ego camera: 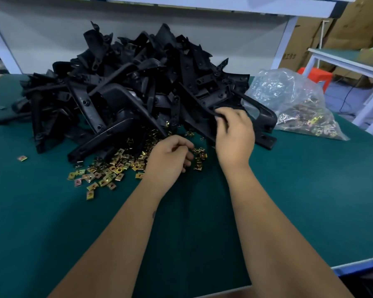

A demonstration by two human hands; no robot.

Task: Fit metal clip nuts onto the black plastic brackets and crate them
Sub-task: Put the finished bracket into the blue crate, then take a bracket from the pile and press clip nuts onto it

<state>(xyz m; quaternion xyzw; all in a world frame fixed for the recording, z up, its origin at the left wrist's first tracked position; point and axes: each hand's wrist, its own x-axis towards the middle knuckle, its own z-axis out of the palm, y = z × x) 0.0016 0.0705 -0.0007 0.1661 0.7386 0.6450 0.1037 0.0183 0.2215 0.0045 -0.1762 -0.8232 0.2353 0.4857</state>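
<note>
A big heap of black plastic brackets [125, 87] fills the back of the green table [299, 201]. Gold metal clip nuts [114, 168] lie scattered in front of the heap. My right hand [235, 134] grips one black bracket [265, 117] at the heap's right edge, fingers curled over its near rim. My left hand [170, 158] hovers over the clip nuts with curled fingers, pinching at the nuts under its fingertips; whether it holds one is hidden.
A clear plastic bag [293, 104] with more clip nuts lies at the right. A single nut [22, 158] sits alone at the left. A blue crate edge [362, 267] shows at the lower right. A white shelf [202, 3] hangs overhead.
</note>
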